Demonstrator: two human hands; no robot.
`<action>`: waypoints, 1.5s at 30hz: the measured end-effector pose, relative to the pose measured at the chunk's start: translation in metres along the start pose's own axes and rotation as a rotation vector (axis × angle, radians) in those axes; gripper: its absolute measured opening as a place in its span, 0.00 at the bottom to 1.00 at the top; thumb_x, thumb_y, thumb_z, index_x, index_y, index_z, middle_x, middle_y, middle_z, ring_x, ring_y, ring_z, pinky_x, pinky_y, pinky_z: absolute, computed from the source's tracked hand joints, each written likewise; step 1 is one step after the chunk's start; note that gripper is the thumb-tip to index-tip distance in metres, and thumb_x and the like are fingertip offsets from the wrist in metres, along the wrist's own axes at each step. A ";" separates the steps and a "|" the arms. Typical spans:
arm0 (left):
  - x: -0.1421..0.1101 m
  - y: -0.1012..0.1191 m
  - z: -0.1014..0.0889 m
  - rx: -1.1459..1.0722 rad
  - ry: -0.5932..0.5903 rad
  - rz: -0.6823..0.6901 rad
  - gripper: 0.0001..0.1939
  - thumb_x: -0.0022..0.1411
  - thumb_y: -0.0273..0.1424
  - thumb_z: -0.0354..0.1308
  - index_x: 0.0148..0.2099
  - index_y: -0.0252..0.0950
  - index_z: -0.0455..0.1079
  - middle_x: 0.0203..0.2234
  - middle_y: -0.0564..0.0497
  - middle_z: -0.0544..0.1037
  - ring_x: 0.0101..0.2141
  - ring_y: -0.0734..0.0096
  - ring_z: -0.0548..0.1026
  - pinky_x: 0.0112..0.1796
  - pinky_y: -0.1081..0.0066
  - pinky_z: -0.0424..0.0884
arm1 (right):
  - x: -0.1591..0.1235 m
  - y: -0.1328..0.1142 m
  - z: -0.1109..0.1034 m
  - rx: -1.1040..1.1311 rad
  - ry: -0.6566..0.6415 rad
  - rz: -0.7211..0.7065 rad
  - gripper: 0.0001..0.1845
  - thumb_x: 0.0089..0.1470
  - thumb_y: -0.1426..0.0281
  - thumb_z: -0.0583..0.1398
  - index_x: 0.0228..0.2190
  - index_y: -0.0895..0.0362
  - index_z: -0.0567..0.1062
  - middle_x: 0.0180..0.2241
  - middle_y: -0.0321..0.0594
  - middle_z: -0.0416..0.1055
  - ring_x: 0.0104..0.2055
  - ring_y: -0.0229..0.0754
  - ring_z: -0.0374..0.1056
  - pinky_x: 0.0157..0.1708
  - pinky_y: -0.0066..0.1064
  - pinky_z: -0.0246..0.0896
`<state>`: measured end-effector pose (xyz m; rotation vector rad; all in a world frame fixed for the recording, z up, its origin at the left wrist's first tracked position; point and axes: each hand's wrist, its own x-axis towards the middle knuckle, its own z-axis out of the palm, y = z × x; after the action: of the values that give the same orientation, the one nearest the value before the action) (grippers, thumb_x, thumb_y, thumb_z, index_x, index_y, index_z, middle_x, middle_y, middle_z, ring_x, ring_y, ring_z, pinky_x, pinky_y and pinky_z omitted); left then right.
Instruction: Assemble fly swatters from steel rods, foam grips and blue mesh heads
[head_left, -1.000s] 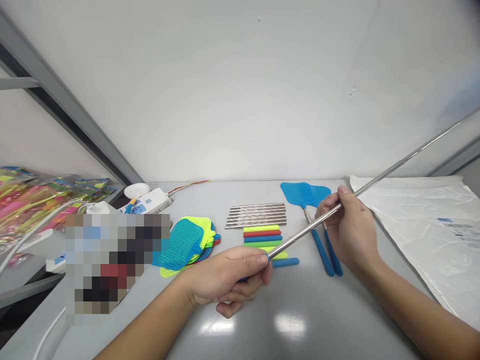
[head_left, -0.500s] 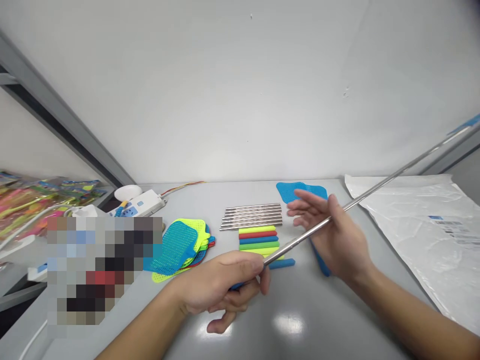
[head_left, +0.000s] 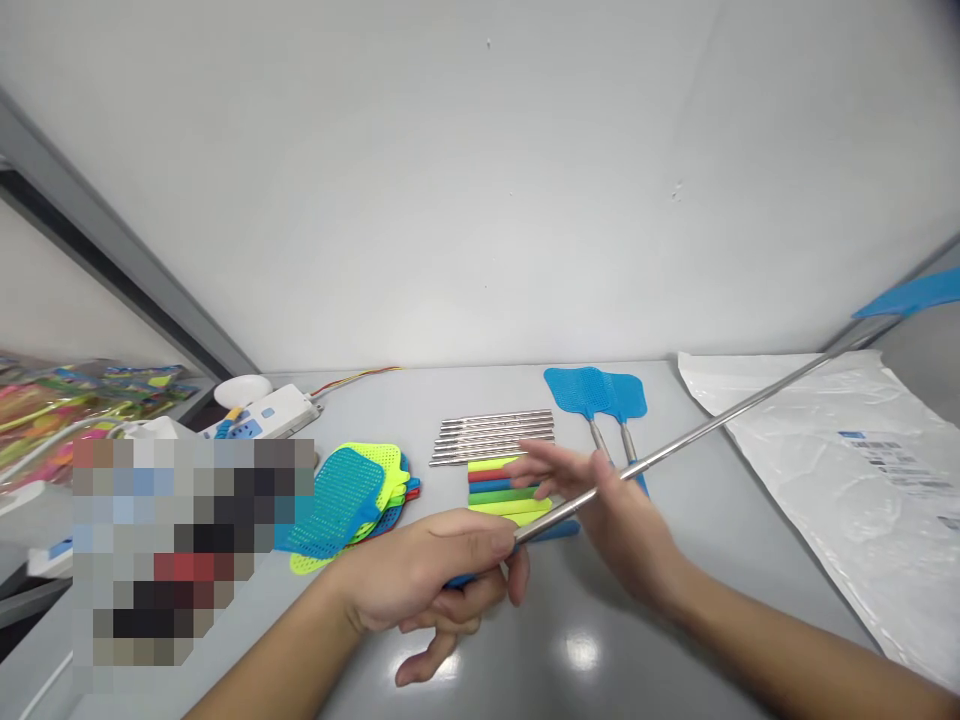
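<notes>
My left hand [head_left: 427, 565] is closed around the blue handle of a fly swatter [head_left: 720, 426]. Its long metal telescopic rod slants up to the right, and its blue head is partly cut off at the frame's right edge. My right hand [head_left: 626, 520] has its fingers stretched out; the rod passes at its thumb, and whether they touch I cannot tell. Behind it lie two blue fly swatters [head_left: 576, 388] with short rods. Coloured handles [head_left: 491, 476] and a row of metal rods [head_left: 491, 438] lie beyond my hands, partly covered by my right fingers.
Loose swatter heads [head_left: 341, 500] in blue, yellow and other colours are piled on the left of the grey table [head_left: 645, 660]. A white plastic package [head_left: 817, 450] lies on the right. A power strip [head_left: 274, 412] and bagged colourful items [head_left: 67, 410] are at far left.
My right hand has moved left and down along the rod, uncovering the two blue swatters. The held swatter's far end has dropped, and more of its blue head shows.
</notes>
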<state>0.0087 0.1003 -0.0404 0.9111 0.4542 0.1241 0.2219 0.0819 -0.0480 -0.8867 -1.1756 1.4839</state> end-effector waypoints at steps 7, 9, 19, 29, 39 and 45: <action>-0.012 0.008 -0.012 0.060 0.061 -0.027 0.17 0.71 0.37 0.44 0.38 0.32 0.69 0.12 0.63 0.53 0.08 0.83 0.46 0.11 0.78 0.66 | 0.036 -0.027 -0.053 0.162 0.441 -0.278 0.24 0.61 0.51 0.50 0.36 0.52 0.79 0.34 0.43 0.78 0.42 0.47 0.72 0.39 0.36 0.65; -0.009 0.007 -0.010 0.065 0.053 -0.016 0.18 0.71 0.37 0.44 0.38 0.32 0.69 0.12 0.63 0.53 0.08 0.83 0.46 0.11 0.78 0.66 | 0.031 -0.022 -0.044 0.143 0.415 -0.271 0.24 0.62 0.52 0.49 0.37 0.52 0.79 0.36 0.43 0.79 0.44 0.48 0.72 0.40 0.38 0.65; -0.004 0.001 -0.004 0.071 0.014 -0.021 0.18 0.70 0.40 0.44 0.40 0.33 0.69 0.12 0.63 0.53 0.07 0.82 0.51 0.12 0.78 0.67 | 0.006 0.004 -0.001 0.082 -0.018 -0.034 0.36 0.62 0.45 0.41 0.46 0.54 0.78 0.43 0.46 0.78 0.49 0.50 0.70 0.49 0.43 0.60; -0.007 0.004 -0.009 0.096 0.089 0.012 0.18 0.71 0.39 0.43 0.41 0.32 0.69 0.13 0.63 0.52 0.08 0.83 0.49 0.12 0.78 0.67 | 0.031 -0.014 -0.040 0.186 0.435 -0.254 0.26 0.63 0.56 0.49 0.34 0.55 0.82 0.36 0.45 0.80 0.39 0.46 0.72 0.42 0.37 0.64; -0.002 0.002 0.004 0.042 0.102 0.090 0.17 0.71 0.40 0.44 0.40 0.34 0.68 0.13 0.63 0.53 0.09 0.85 0.48 0.12 0.79 0.66 | 0.017 0.002 -0.019 0.109 0.027 -0.104 0.29 0.64 0.50 0.45 0.49 0.51 0.77 0.41 0.43 0.78 0.43 0.46 0.70 0.48 0.41 0.60; -0.010 0.008 -0.005 0.009 0.118 0.087 0.17 0.71 0.39 0.43 0.41 0.35 0.69 0.13 0.63 0.52 0.09 0.85 0.46 0.12 0.78 0.68 | 0.030 -0.012 -0.036 0.140 0.209 -0.137 0.15 0.60 0.60 0.58 0.45 0.51 0.78 0.37 0.40 0.77 0.44 0.43 0.69 0.45 0.33 0.62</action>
<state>-0.0016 0.1059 -0.0332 0.9356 0.5252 0.2570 0.2515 0.1197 -0.0449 -0.8264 -0.9485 1.3118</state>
